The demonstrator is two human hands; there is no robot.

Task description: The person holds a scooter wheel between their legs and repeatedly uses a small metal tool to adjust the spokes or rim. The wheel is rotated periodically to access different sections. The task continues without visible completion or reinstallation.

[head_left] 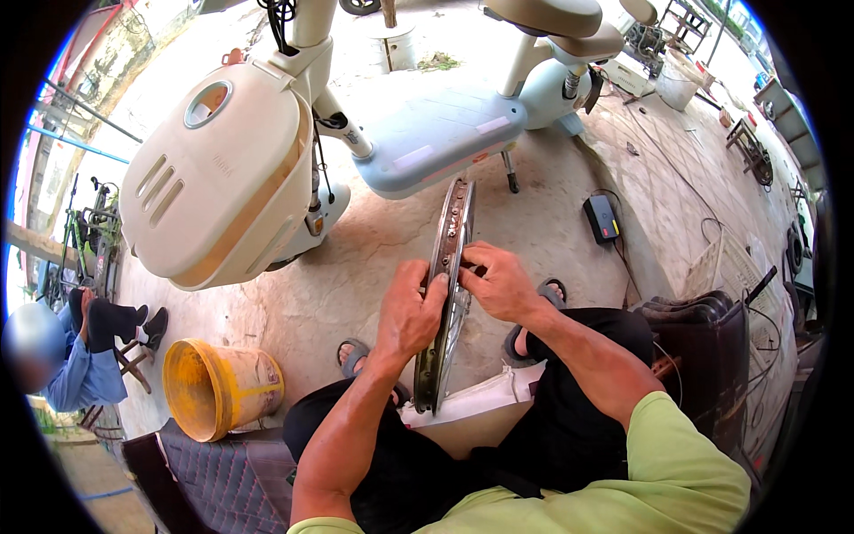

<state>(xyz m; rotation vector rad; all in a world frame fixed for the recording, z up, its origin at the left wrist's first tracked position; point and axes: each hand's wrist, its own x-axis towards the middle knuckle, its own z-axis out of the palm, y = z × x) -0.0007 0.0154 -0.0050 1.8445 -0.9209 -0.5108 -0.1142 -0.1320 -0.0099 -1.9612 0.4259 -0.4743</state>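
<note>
A worn metal wheel rim (pixel 432 356) stands upright between my knees, seen nearly edge-on, with thin spokes (pixel 461 311) along its right side. My left hand (pixel 412 307) is closed on the rim's left edge, its thumb lying against the outer channel. On the opposite side, my right hand (pixel 500 280) has its fingers bent and its thumb and forefinger pressed at the rim's right edge. Whether those fingertips also pinch a spoke is hidden. The rim's lower end is by a white plastic panel (pixel 485 399) between my legs.
A cream and pale-blue electric scooter (pixel 445 133) stands just ahead, its big front basket (pixel 218 178) at left. A yellow-stained bucket (pixel 222 389) is at lower left, near a seated person (pixel 76 356). A black charger box (pixel 601 219) with a cable lies right. A dark padded seat (pixel 698 356) is beside me.
</note>
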